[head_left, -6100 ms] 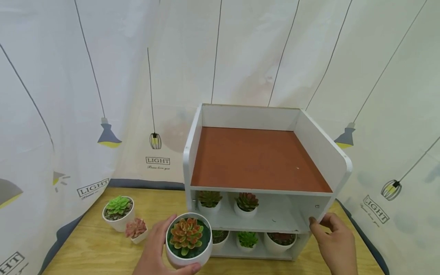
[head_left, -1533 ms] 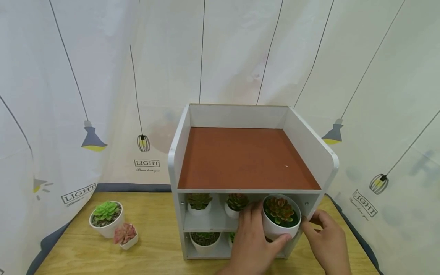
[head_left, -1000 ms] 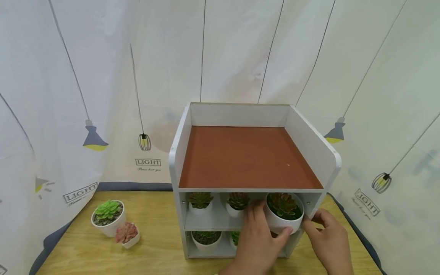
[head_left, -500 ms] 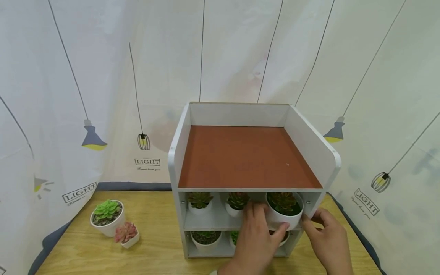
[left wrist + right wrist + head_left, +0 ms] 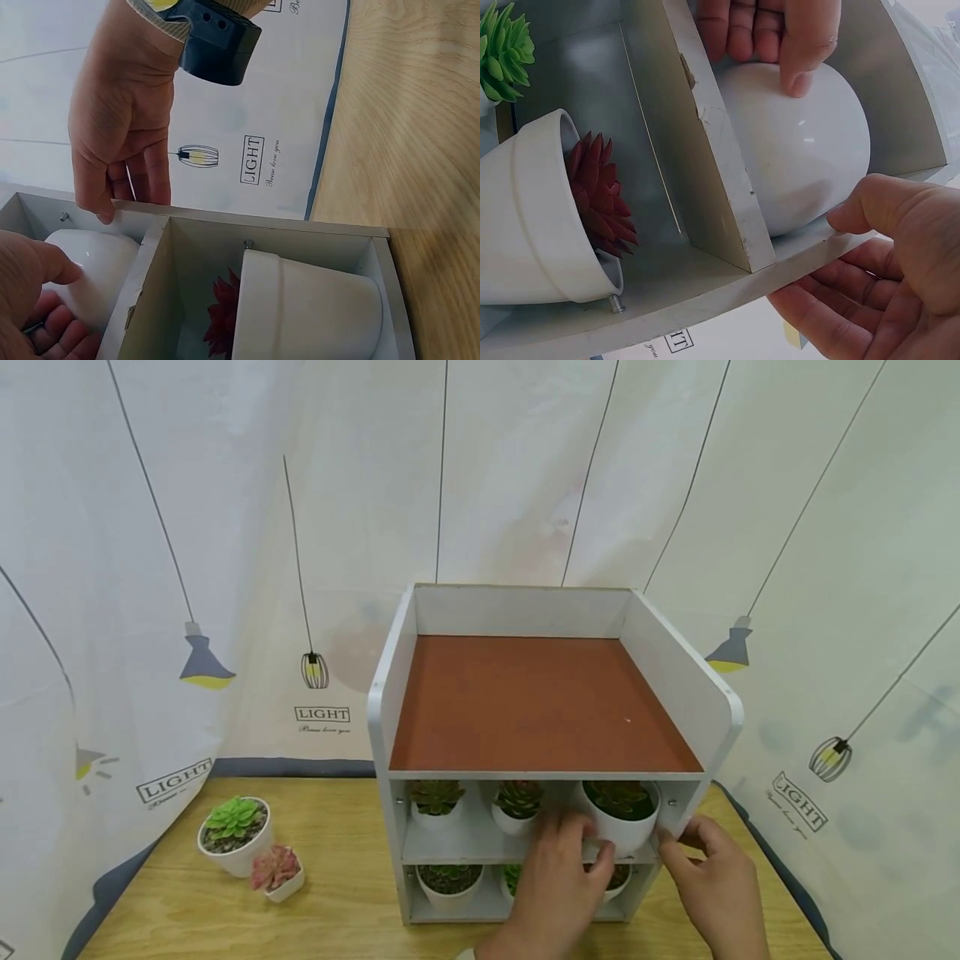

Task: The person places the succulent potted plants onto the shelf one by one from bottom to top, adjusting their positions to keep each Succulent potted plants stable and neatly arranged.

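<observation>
A white pot (image 5: pixel 628 833) with an orange-green succulent stands at the right of the middle shelf in a white shelf unit (image 5: pixel 540 702). My left hand (image 5: pixel 558 872) is in front of it, fingers loosely bent at its left side. In the right wrist view the left thumb (image 5: pixel 801 81) touches the round pot (image 5: pixel 802 150), and I see no full grip around it. With thumb inside and fingers outside, my right hand (image 5: pixel 716 885) pinches the front edge of the unit's right side panel (image 5: pixel 817 255). The pot's plant is mostly under the top board.
Two small potted succulents (image 5: pixel 517 810) share the middle shelf. Below are a grey-soil pot (image 5: pixel 450 885), a green succulent (image 5: pixel 513 878) and a pot with a red succulent (image 5: pixel 600 195). On the wooden table at left stand a green succulent (image 5: pixel 234 827) and a pink one (image 5: pixel 276 868).
The left hand has carried the orange-green succulent from the table's front left to the middle shelf and farther in. Its thumb has slipped lower and fingers have loosened. The right hand stays at the panel.
</observation>
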`<state>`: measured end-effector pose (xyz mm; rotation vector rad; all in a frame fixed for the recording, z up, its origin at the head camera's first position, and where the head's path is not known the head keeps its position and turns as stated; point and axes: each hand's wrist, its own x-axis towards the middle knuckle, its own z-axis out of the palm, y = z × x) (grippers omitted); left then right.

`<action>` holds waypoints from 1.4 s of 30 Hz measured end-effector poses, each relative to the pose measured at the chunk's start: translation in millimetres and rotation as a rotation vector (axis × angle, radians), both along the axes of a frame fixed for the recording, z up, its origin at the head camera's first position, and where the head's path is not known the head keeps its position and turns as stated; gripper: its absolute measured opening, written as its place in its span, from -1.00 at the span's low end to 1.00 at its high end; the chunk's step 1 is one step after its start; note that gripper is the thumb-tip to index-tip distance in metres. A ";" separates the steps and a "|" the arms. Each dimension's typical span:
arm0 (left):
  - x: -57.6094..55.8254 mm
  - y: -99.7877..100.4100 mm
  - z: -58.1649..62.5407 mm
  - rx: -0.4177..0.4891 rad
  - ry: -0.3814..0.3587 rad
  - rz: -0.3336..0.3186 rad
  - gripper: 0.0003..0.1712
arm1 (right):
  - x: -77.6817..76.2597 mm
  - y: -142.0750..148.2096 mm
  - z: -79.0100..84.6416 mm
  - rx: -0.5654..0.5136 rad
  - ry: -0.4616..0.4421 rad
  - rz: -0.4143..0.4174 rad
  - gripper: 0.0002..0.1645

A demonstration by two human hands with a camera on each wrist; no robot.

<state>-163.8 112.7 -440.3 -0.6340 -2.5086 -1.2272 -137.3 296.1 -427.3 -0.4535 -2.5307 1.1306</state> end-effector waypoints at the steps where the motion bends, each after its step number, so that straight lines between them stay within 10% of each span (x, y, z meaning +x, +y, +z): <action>1: -0.4 -0.5 -0.6 -0.004 0.008 -0.005 -0.84 | 0.1 -0.2 0.0 0.000 0.002 0.001 -0.67; 33: 4.8 -13.3 1.2 0.022 -0.127 -0.084 -0.90 | -2.2 -0.3 -1.9 0.006 -0.023 -0.013 -0.63; 42: 14.4 -23.7 8.3 0.033 -0.056 -0.099 -0.86 | -1.8 -0.9 -1.2 0.012 -0.023 -0.019 -0.63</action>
